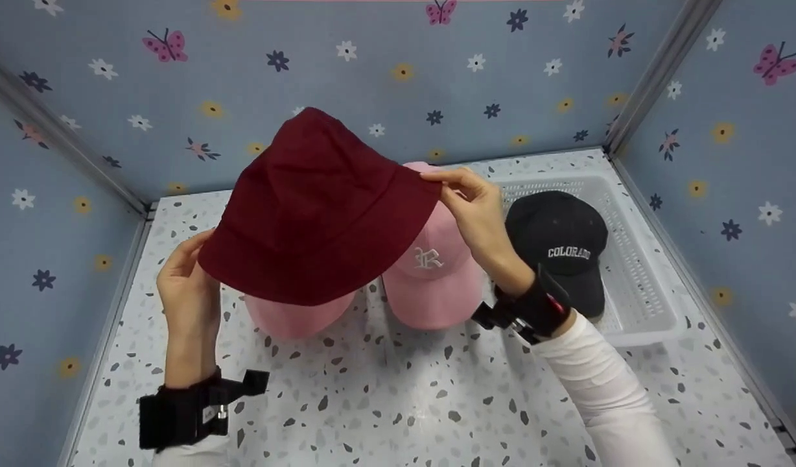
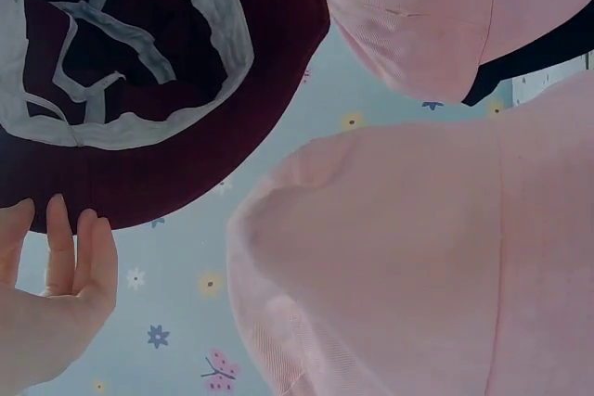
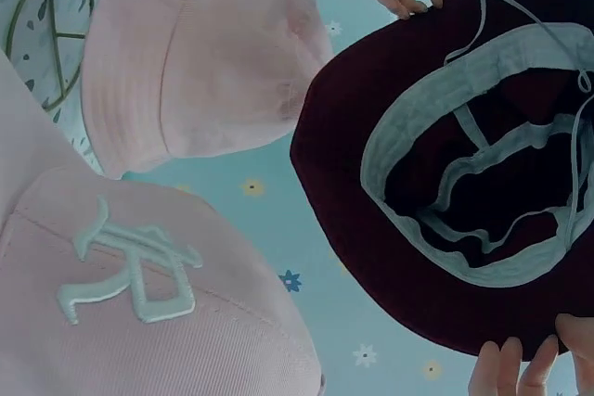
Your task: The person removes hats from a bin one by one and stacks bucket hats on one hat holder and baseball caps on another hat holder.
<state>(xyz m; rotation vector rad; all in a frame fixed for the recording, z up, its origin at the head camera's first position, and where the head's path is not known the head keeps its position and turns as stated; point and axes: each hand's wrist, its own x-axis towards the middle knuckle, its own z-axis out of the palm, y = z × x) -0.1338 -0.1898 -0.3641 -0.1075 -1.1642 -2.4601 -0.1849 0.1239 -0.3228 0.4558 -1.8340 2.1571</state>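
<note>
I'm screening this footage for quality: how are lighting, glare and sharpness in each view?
Head: pale glare on the speckled table; lettering on the black cap is readable. Left wrist: bluish cast, nearest pink hat pale and soft. Right wrist: similar cast, inside of the maroon hat partly lost in shadow, embroidered letter legible.

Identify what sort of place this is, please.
Probably a small booth set up for recording, judging by the flower-printed walls joined by metal corner strips, the speckled surface between them, and the black wrist devices.
</note>
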